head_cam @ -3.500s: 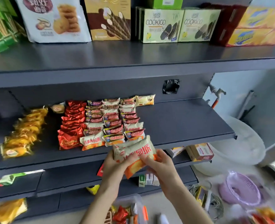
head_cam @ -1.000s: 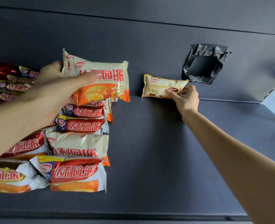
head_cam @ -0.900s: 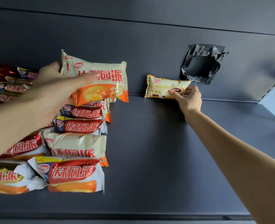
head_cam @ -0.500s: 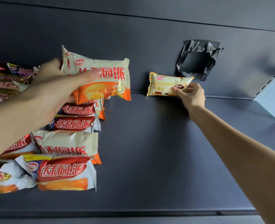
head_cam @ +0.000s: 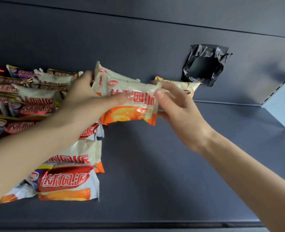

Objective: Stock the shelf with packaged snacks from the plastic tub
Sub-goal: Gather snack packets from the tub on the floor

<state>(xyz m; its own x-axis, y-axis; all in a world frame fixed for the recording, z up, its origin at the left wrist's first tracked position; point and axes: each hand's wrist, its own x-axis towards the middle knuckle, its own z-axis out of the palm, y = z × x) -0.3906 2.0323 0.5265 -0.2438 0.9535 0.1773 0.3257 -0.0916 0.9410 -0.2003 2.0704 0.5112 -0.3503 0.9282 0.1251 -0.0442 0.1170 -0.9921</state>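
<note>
While we hold the cream and orange packet (head_cam: 130,101) in both hands, it hangs above the shelf (head_cam: 188,164) and is not yet laid down. Our left hand (head_cam: 81,104) grips its left half with the fingers curled over the front. Our right hand (head_cam: 177,111) pinches its right end between thumb and fingers. A second cream edge shows just behind the packet on the left, so we may be carrying more than one; we cannot tell for sure.

Just beyond our right fingers a small yellow packet (head_cam: 188,88) leans at the far edge against the back wall (head_cam: 121,39). We cannot tell whether our fingers touch it. To its right a black tape patch (head_cam: 205,66) sticks to that wall.

On the left, the rows of packets (head_cam: 37,97) already run from far to near, overlapping, with a red one (head_cam: 63,183) nearest us. We judge the left part of the shelf stocked, while the middle and right lie bare, so much is left to fill. The tub is out of view, so we cannot say how many snacks remain in it.
</note>
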